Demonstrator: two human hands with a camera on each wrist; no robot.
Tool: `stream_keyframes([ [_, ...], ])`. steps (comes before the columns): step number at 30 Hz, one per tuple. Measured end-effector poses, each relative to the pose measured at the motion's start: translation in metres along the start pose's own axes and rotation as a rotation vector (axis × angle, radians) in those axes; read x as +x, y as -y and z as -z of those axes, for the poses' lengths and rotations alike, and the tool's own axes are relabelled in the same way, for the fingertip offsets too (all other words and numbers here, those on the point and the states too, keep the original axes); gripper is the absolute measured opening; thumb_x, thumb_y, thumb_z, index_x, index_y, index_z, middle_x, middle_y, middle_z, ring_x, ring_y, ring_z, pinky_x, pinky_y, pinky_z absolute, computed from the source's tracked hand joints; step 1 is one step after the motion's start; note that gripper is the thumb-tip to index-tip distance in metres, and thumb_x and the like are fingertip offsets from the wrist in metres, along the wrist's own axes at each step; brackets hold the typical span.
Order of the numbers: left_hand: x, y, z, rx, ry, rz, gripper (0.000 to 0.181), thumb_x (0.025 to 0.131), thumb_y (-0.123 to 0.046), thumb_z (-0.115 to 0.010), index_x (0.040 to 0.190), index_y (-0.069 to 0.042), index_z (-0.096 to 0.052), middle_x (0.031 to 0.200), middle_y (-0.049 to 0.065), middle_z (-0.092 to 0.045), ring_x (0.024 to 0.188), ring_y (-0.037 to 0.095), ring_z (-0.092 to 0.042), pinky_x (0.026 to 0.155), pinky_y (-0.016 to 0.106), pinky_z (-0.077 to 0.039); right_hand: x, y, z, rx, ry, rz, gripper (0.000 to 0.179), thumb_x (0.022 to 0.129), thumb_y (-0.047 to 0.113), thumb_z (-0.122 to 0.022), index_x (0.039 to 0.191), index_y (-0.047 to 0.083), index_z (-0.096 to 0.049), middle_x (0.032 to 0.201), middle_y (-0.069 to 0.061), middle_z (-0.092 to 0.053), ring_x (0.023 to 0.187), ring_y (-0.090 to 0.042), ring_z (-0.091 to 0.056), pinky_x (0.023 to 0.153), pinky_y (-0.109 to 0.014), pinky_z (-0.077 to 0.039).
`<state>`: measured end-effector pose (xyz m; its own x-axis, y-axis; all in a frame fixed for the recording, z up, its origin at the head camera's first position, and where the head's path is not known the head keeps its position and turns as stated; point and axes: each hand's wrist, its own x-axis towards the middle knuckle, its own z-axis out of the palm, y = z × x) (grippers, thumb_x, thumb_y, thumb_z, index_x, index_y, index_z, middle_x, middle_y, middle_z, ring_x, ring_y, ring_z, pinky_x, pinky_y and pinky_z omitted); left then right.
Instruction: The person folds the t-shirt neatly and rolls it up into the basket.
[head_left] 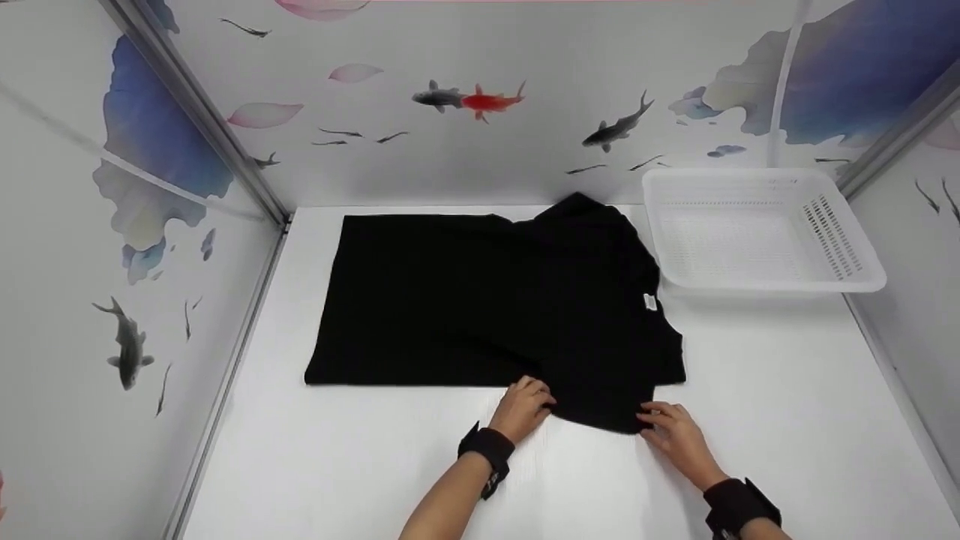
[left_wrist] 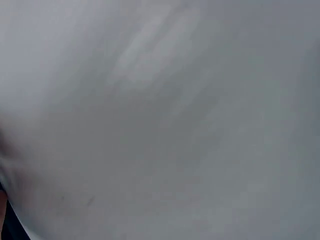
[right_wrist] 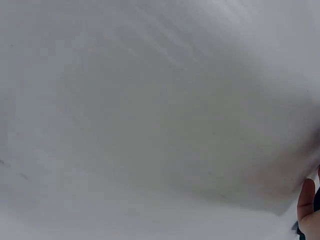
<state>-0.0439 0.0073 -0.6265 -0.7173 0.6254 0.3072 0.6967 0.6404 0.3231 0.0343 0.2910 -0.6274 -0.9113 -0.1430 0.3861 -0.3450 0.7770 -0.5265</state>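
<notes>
If lifted unevenly between left hand [head_left: 523, 409] and right hand [head_left: 679, 435], likely to skew or crease: black T-shirt [head_left: 487, 300], flat on white table [head_left: 360, 450] beside basket [head_left: 765, 286]. Pinching sleeve edge [head_left: 592, 421] with bent left fingers, sleeve corner [head_left: 628, 424] with right thumb and fingers.

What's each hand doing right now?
Left hand: at the edge of the black shirt; grip cannot be told.
Right hand: closed, pinching the sleeve near its corner.
</notes>
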Motion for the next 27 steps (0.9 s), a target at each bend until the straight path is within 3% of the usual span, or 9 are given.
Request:
stream_keyframes([
  [3, 0.003, 0.0, -0.002, 0.011, -0.026, -0.009, 0.006, 0.085, -0.015, -0.076, 0.09, -0.016, -0.076, 0.098, -0.003, -0.066, 0.095, 0.014, -0.056, 0.08, 0.025, -0.048, 0.004, 0.001, -0.002, -0.01, -0.021, 0.001, 0.025, 0.064, -0.013, -0.08, 0.082, 0.001, -0.071, 0.095, -0.011, -0.065, 0.087, -0.028, -0.058, 0.081, -0.014, -0.044],
  [9, 0.012, -0.001, 0.005, -0.03, -0.037, 0.003, 0.005, 0.085, -0.014, -0.075, 0.089, -0.014, -0.074, 0.091, -0.003, -0.067, 0.085, 0.014, -0.056, 0.077, 0.024, -0.047, 0.021, 0.002, 0.008, -0.024, -0.019, -0.03, 0.024, 0.067, -0.014, -0.079, 0.081, 0.004, -0.07, 0.091, -0.008, -0.062, 0.085, -0.029, -0.06, 0.07, -0.026, -0.051],
  [12, 0.022, 0.001, 0.011, -0.081, -0.074, 0.021, 0.005, 0.085, -0.012, -0.075, 0.09, -0.012, -0.074, 0.089, -0.002, -0.068, 0.081, 0.015, -0.058, 0.075, 0.025, -0.048, 0.037, 0.001, 0.017, -0.013, -0.065, -0.009, 0.025, 0.066, -0.016, -0.079, 0.081, 0.002, -0.07, 0.09, -0.008, -0.059, 0.08, -0.025, -0.059, 0.063, -0.024, -0.049],
  [17, 0.046, 0.007, 0.026, -0.131, -0.143, 0.052, 0.005, 0.087, -0.01, -0.074, 0.092, -0.01, -0.073, 0.09, 0.0, -0.067, 0.082, 0.015, -0.062, 0.077, 0.024, -0.05, 0.069, 0.003, 0.031, 0.002, -0.127, 0.004, 0.022, 0.069, -0.015, -0.078, 0.083, 0.001, -0.069, 0.087, -0.009, -0.051, 0.073, -0.02, -0.054, 0.062, -0.016, -0.043],
  [23, 0.077, 0.015, 0.044, -0.132, -0.158, 0.165, 0.004, 0.09, -0.011, -0.071, 0.094, -0.011, -0.073, 0.093, 0.001, -0.059, 0.085, 0.016, -0.062, 0.075, 0.023, -0.051, 0.106, 0.005, 0.036, -0.029, -0.164, -0.063, 0.016, 0.075, -0.009, -0.077, 0.086, 0.0, -0.068, 0.08, -0.01, -0.049, 0.068, -0.023, -0.052, 0.06, -0.03, -0.045],
  [27, 0.095, 0.02, 0.048, -0.094, -0.139, 0.269, 0.006, 0.091, -0.015, -0.07, 0.094, -0.014, -0.075, 0.088, 0.001, -0.06, 0.079, 0.016, -0.063, 0.068, 0.024, -0.052, 0.128, 0.006, 0.034, -0.036, -0.156, -0.175, 0.011, 0.08, -0.005, -0.074, 0.089, -0.002, -0.069, 0.076, -0.013, -0.057, 0.067, -0.029, -0.057, 0.061, -0.04, -0.046],
])
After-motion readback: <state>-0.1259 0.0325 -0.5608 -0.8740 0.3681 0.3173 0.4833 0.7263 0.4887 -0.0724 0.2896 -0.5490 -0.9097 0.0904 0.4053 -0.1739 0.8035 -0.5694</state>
